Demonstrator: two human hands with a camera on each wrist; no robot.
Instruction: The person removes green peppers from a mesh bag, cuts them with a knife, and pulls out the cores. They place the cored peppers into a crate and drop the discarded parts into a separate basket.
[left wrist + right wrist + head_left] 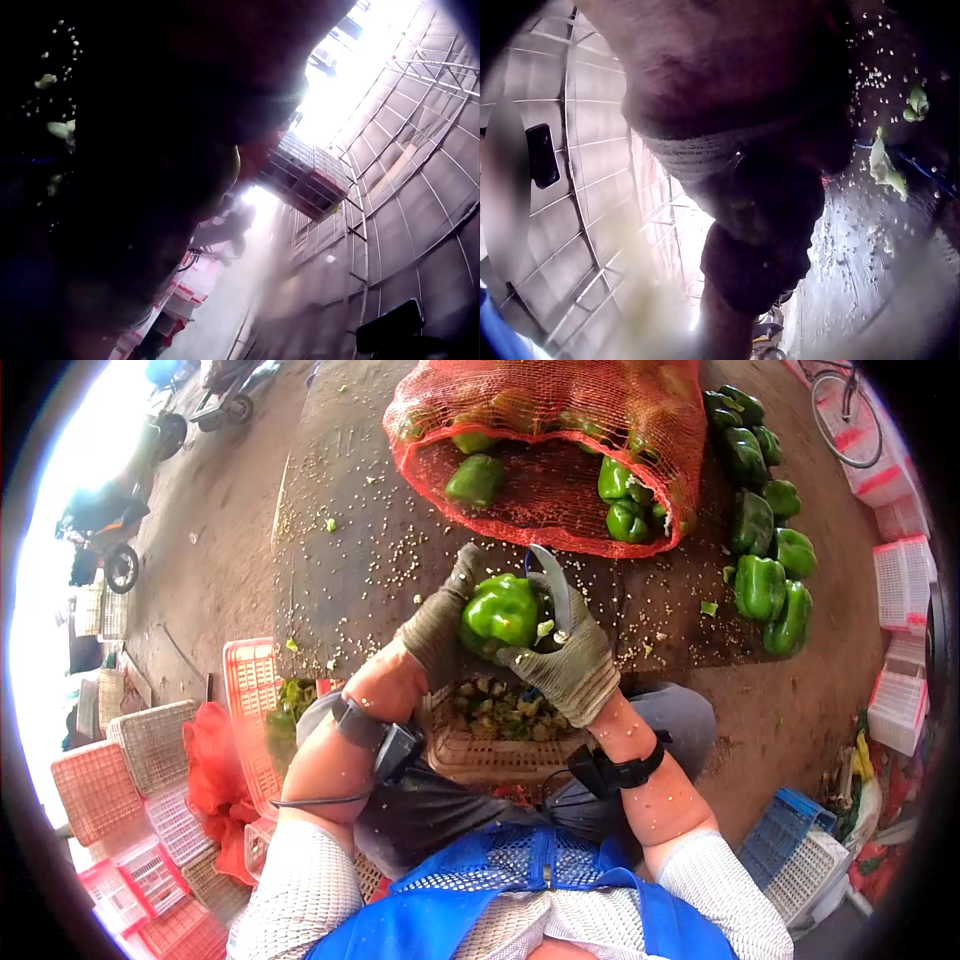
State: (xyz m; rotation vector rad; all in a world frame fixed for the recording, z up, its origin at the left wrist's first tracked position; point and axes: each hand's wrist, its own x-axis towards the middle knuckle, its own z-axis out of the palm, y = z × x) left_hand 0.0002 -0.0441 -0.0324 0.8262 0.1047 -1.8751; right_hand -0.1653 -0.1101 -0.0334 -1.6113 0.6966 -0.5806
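Both forearms reach forward and converge over the near edge of the dark table (330, 585). The gloved left hand (440, 618) grips the green pepper (498, 612) from its left side; the gloved right hand (572, 665) is curled round a curved blade (556, 588), thumb against the pepper. The pepper, held between both hands, appears glossy, lobed and bright green; its underside is hidden.

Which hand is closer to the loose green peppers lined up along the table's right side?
Right. The right hand is left of the loose peppers; the left hand is farther left, beyond the held pepper.
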